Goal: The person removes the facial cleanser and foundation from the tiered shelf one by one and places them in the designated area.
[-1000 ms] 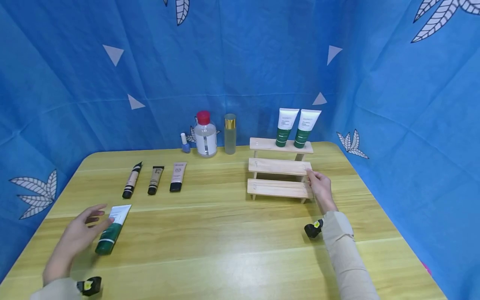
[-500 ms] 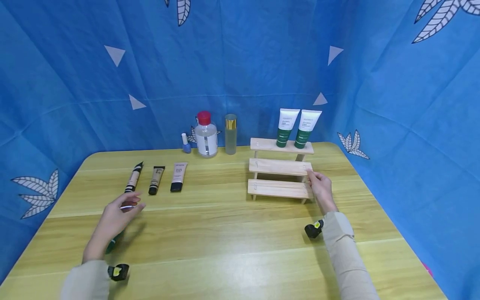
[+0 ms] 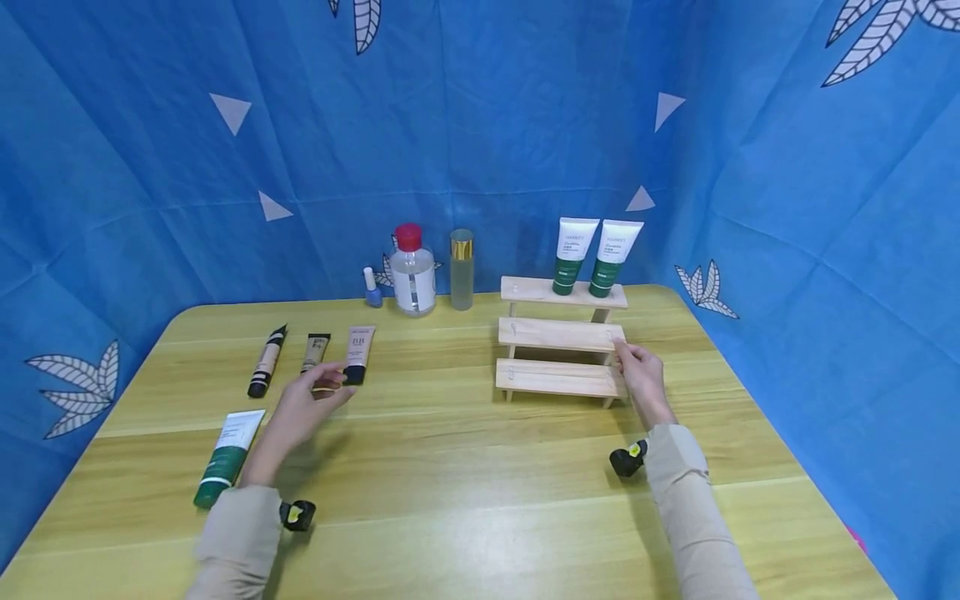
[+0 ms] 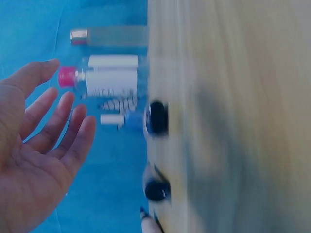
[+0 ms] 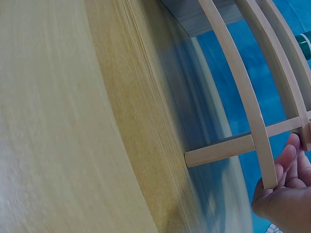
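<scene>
**Left hand over the tube row, right hand steadying the wooden rack**

Blue leaf-print cloth walls in a wooden table (image 3: pixel 480 500) on three sides, with its near edge toward the person. The left hand (image 3: pixel 303 408) hangs over the table with fingers spread and straight, holding nothing; its fingertips sit just short of the beige tube (image 3: pixel 357 353), which lies flat. Next outward from that hand lie a tan tube (image 3: pixel 314 354) and a striped tube (image 3: pixel 266 361), side by side but apart. A green-and-white tube (image 3: pixel 227 457) lies beside the left forearm, near the table's left edge. Between the two hands runs a broad bare stretch of tabletop.

The right hand (image 3: pixel 639 375) grips the right end of the stepped wooden rack (image 3: pixel 558 336), fingers curled round the slats' ends. Two green tubes (image 3: pixel 592 256) stand on the rack's top step, beyond the right hand. Past the left fingertips, by the back edge, stand a red-capped bottle (image 3: pixel 412 271), a gold-capped bottle (image 3: pixel 461 268) and a small blue bottle (image 3: pixel 371 287)
</scene>
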A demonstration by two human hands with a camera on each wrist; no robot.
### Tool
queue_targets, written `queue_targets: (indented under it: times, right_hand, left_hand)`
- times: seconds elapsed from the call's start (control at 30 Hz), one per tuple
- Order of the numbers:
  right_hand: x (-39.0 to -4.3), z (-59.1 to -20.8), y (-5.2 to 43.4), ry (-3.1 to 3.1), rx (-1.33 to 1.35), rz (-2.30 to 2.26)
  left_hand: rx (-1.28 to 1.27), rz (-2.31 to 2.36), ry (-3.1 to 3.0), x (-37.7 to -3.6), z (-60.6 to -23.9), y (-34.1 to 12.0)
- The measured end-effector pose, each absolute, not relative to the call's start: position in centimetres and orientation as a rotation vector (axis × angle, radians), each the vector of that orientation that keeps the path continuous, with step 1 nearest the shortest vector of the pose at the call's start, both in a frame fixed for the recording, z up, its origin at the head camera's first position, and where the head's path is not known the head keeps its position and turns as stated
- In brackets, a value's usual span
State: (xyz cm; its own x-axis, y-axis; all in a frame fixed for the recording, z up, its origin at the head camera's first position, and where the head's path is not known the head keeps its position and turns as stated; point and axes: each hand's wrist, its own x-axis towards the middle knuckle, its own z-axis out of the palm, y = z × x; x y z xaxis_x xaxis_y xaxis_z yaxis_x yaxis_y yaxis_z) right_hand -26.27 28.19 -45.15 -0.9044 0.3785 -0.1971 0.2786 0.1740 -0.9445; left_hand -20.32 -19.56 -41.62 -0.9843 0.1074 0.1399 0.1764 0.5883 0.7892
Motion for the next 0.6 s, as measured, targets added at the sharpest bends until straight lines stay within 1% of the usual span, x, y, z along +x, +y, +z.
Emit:
queue_targets:
  times: [0.6]
  right_hand:
    - [-26.2, -45.0, 28.2, -2.36, -0.654, 1.829]
  left_hand:
    - [-0.358, -1.551, -2.627, -23.6, -40.4, -12.6]
